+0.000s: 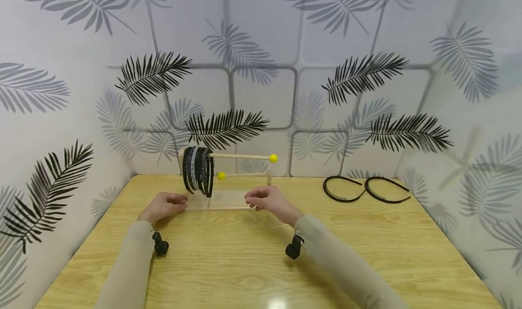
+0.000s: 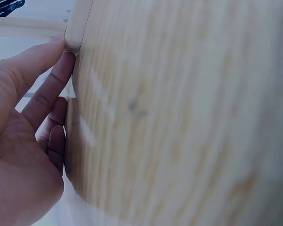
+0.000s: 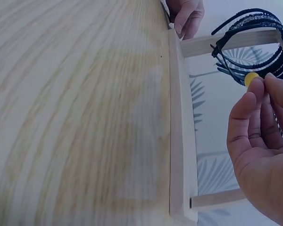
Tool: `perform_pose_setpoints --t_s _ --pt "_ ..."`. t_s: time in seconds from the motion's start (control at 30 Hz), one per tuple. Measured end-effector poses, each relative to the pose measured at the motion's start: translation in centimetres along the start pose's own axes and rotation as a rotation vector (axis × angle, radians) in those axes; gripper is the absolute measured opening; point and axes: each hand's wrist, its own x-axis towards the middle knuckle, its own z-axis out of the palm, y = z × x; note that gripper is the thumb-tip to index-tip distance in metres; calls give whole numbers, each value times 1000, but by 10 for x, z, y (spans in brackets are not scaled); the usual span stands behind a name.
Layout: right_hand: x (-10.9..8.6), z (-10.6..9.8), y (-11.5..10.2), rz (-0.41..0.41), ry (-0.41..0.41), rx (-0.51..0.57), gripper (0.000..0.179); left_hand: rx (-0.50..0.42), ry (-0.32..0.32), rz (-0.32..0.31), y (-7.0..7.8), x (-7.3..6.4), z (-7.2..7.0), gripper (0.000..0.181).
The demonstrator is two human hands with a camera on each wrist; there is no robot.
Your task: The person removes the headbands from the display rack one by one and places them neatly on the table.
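Observation:
A wooden rack (image 1: 220, 205) with two pegs tipped by yellow balls (image 1: 273, 158) stands on the table. Several black and grey headbands (image 1: 198, 171) hang together at the left of its upper peg. At the rack's left end, my left hand (image 1: 166, 205) grips the base; thumb and index finger meet its corner in the left wrist view. My right hand (image 1: 271, 201) is near the rack's right end, fingers loosely bent and thumb close to the index finger. In the right wrist view, its fingertips (image 3: 254, 84) overlap a yellow ball, with nothing visibly held.
Two black toothed headbands (image 1: 344, 195) lie side by side at the table's back right. A leaf-patterned backdrop (image 1: 261, 37) rises behind the wood-grain table (image 1: 228, 263) and along both sides. Small black cameras (image 1: 293, 248) sit at both wrists.

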Motion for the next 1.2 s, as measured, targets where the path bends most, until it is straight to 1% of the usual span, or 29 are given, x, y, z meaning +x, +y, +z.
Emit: perform_pose_setpoints --t_s 0.27,0.6,0.77,0.83,0.93,1.1,1.2 --pt "11 16 -8 -47 -15 29 34 -7 -6 3 -2 2 0 41" --pt "19 32 -24 -64 2 39 28 -31 -5 -6 0 4 0 41" --pt "24 39 -30 -69 -2 50 25 -20 -9 0 0 4 0 41" --pt "27 41 -32 -69 -9 61 27 -22 2 -9 0 4 1 41" --pt "31 45 -36 -78 -10 79 31 -14 2 -2 0 3 0 42" --pt "38 51 -41 -80 14 112 28 -13 -11 0 0 0 1 42" --pt "41 56 -44 -92 36 112 28 -15 -2 -2 -1 -1 0 42"
